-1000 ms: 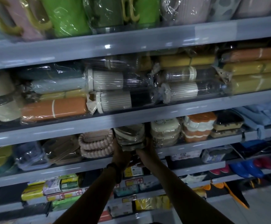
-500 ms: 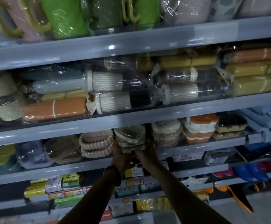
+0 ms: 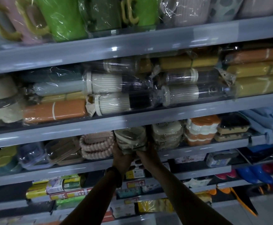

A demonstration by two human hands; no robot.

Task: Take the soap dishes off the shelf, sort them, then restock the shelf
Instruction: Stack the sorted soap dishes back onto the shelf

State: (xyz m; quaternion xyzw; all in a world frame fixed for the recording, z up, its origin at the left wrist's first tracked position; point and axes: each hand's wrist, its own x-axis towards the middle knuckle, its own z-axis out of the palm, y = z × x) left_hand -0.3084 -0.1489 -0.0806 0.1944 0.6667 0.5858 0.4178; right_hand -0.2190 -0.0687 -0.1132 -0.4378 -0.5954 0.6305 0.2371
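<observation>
head view: both hands (left (image 3: 122, 157), right (image 3: 148, 155)) grip the wrapped stack of soap dishes (image 3: 130, 137) at the shelf (image 3: 205, 146) edge.

The stack of soap dishes (image 3: 130, 138) held between the left hand (image 3: 122, 157) and the right hand (image 3: 148, 155) is beige plastic under glossy, crinkled clear film. Just left of the grip, pink ribbed dishes (image 3: 96, 146) look matt and bumpy. Just right, cream lidded dishes (image 3: 166, 135) gleam through film. The shelf edge (image 3: 194, 148) beneath is smooth, faintly glossy grey.

Stack (image 3: 130, 137) tight btwn pink dishes (image 3: 96, 147) & cream dishes (image 3: 166, 135), shelf (image 3: 83, 127) overhead.
</observation>
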